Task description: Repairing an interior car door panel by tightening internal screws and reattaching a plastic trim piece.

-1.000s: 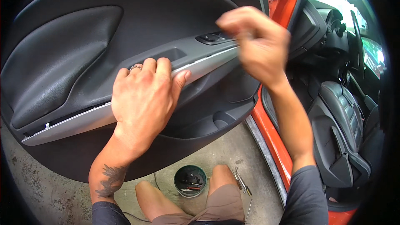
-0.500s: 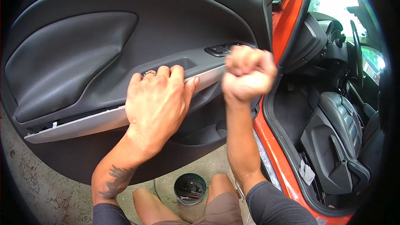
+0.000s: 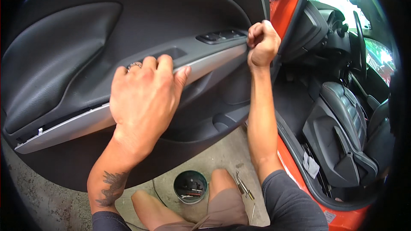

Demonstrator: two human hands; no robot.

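Note:
A silver trim strip point(image 3: 68, 131) runs along the armrest of a dark car door panel point(image 3: 171, 8). Its left end stands away from the panel, with a dark gap and a small white clip point(image 3: 40, 131) showing. My left hand point(image 3: 143, 96) wraps over the armrest edge, fingers in the pull pocket point(image 3: 175, 52) and thumb on the strip. At the strip's right end, beside the window switch panel point(image 3: 220, 37), my right hand point(image 3: 263, 45) is closed in a fist; I see nothing in it. Whether the fist touches the strip I cannot tell.
A round dark tub point(image 3: 191, 184) holding several tools stands on the concrete floor between my knees. Metal tools point(image 3: 245, 186) lie right of it. To the right are the orange door sill point(image 3: 295, 162), a black seat point(image 3: 344, 111) and a pale rag point(image 3: 311, 165).
My right fist has moved from in front of the switch panel to the strip's right end, and is no longer blurred. My left hand keeps its grip while the view shifts slightly.

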